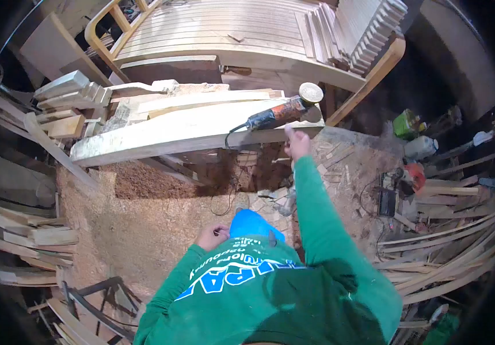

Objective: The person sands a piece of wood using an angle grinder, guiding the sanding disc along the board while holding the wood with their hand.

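Grinder (276, 115) lay aslant on beam (161, 137), disc end rightward, just beyond nearer right hand (299, 144), empty, part-curled; left hand (212, 236) held unclear

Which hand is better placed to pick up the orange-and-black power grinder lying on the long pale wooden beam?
Right, I'd judge. The right hand is just below the grinder, by the near edge of the beam; the left hand is much farther back, near the waist.
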`<state>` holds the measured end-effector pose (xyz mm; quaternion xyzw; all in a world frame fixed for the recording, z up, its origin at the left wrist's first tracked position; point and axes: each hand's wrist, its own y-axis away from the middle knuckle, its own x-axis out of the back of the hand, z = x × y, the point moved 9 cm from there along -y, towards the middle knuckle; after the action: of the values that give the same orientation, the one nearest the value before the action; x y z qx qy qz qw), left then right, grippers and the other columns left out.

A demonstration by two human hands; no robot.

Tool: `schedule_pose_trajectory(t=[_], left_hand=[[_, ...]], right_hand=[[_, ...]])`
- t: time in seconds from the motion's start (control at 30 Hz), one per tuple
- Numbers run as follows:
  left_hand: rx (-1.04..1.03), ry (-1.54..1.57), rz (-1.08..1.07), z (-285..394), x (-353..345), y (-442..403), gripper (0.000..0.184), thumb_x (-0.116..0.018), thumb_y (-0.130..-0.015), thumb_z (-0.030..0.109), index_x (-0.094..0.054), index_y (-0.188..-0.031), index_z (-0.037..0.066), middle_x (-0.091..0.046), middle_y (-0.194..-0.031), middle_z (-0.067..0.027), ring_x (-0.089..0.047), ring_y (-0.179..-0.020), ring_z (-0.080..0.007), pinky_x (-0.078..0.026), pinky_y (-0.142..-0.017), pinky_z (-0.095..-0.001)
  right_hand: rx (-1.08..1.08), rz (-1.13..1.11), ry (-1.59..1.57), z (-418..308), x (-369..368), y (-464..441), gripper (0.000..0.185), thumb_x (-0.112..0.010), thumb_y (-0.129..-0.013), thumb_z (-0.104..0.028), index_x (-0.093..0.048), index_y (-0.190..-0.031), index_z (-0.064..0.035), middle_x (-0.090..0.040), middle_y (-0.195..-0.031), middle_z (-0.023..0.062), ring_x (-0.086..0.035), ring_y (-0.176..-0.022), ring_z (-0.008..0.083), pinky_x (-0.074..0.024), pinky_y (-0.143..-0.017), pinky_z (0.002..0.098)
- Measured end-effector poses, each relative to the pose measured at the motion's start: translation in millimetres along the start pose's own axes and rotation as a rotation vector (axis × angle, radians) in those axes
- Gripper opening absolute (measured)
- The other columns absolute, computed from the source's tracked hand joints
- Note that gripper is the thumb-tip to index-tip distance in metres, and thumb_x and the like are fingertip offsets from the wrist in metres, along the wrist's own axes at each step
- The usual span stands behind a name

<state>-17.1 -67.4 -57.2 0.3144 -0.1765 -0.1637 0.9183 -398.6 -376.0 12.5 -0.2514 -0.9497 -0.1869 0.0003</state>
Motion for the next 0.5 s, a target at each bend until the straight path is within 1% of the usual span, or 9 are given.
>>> schedule_pose_trajectory(t=[0.03, 0.07, 0.1, 0.13, 0.23, 0.33, 0.4, 0.43, 0.5], left_hand=[[0.057, -0.005, 0.024, -9, 10, 34, 0.033, -0.080, -0.093, 0.019, -0.078, -0.122, 0.004, -0.080, -0.106, -0.0104, -0.075, -0.096, -0.0172, -0.060, -0.090, -0.0342], [0.112, -0.010, 0.054, -18, 22, 63, 0.031, -0.080, -0.093, 0.018, -0.078, -0.120, 0.004, -0.080, -0.102, -0.0084, -0.075, -0.093, -0.0168, -0.061, -0.087, -0.0344], [-0.044, 0.006, 0.108, 55, 58, -61, 0.031, -0.079, -0.093, 0.017, -0.078, -0.120, 0.003, -0.080, -0.100, -0.0082, -0.075, -0.091, -0.0166, -0.061, -0.086, -0.0342], [-0.137, 0.005, 0.166, 84, 84, -94, 0.030, -0.078, -0.093, 0.016, -0.078, -0.120, 0.003, -0.080, -0.098, -0.0080, -0.075, -0.090, -0.0165, -0.061, -0.086, -0.0339], [-0.178, 0.010, 0.320, 105, 161, -83, 0.028, -0.076, -0.093, 0.015, -0.078, -0.118, 0.002, -0.080, -0.096, -0.0085, -0.075, -0.086, -0.0164, -0.061, -0.083, -0.0333], [-0.313, -0.017, 0.424, 156, 224, -110, 0.025, -0.075, -0.094, 0.014, -0.079, -0.115, 0.001, -0.081, -0.094, -0.0095, -0.075, -0.083, -0.0166, -0.061, -0.081, -0.0333], [-0.384, -0.145, 0.459, 198, 265, -129, 0.022, -0.074, -0.095, 0.014, -0.079, -0.112, 0.001, -0.081, -0.094, -0.0106, -0.076, -0.083, -0.0167, -0.061, -0.079, -0.0339], [-0.405, -0.246, 0.465, 220, 284, -140, 0.021, -0.074, -0.096, 0.015, -0.080, -0.110, 0.001, -0.081, -0.094, -0.0115, -0.076, -0.083, -0.0167, -0.061, -0.078, -0.0344], [-0.448, -0.207, 0.444, 252, 320, -173, 0.022, -0.074, -0.095, 0.017, -0.080, -0.111, 0.003, -0.081, -0.093, -0.0136, -0.077, -0.082, -0.0207, -0.061, -0.078, -0.0337]], right_hand=[[-0.058, 0.004, 0.002, 30, 3, 23, 0.045, -0.080, -0.095, -0.052, -0.067, -0.089, -0.0092, -0.057, -0.070, -0.0001, -0.057, -0.061, 0.0161, -0.0489, -0.052, 0.0383], [-0.229, 0.129, 0.012, 73, 7, 17, 0.053, -0.085, -0.088, -0.056, -0.067, -0.092, -0.0072, -0.055, -0.071, -0.0002, -0.056, -0.062, 0.0149, -0.0508, -0.055, 0.0389], [-0.144, 0.230, 0.066, -11, -30, -102, 0.068, -0.088, -0.082, -0.058, -0.069, -0.113, 0.0001, -0.068, -0.089, 0.0089, -0.069, -0.080, 0.0223, -0.0588, -0.066, 0.0444], [-0.121, 0.328, 0.074, -51, -37, -114, 0.078, -0.088, -0.081, -0.056, -0.064, -0.126, 0.0032, -0.070, -0.106, 0.0143, -0.071, -0.095, 0.0260, -0.0603, -0.077, 0.0452], [-0.194, 0.276, 0.235, -30, -58, -104, 0.100, -0.089, -0.082, -0.047, -0.047, -0.153, 0.0085, -0.063, -0.150, 0.0215, -0.065, -0.133, 0.0288, -0.0537, -0.110, 0.0391], [-0.227, 0.316, 0.170, -10, -54, -132, 0.088, -0.087, -0.083, -0.030, -0.048, -0.152, 0.0088, -0.066, -0.147, 0.0143, -0.063, -0.135, 0.0243, -0.0461, -0.117, 0.0360], [-0.157, 0.348, 0.207, -2, -49, -140, 0.087, -0.086, -0.080, -0.032, -0.051, -0.147, 0.0125, -0.068, -0.142, 0.0186, -0.067, -0.129, 0.0282, -0.0503, -0.112, 0.0371], [-0.099, 0.344, 0.216, 6, -41, -147, 0.093, -0.087, -0.077, -0.036, -0.050, -0.145, 0.0162, -0.067, -0.142, 0.0232, -0.068, -0.128, 0.0311, -0.0523, -0.109, 0.0376], [-0.040, 0.345, 0.156, 22, -28, -144, 0.095, -0.087, -0.076, -0.039, -0.050, -0.142, 0.0176, -0.066, -0.140, 0.0272, -0.070, -0.122, 0.0336, -0.0558, -0.104, 0.0388]])
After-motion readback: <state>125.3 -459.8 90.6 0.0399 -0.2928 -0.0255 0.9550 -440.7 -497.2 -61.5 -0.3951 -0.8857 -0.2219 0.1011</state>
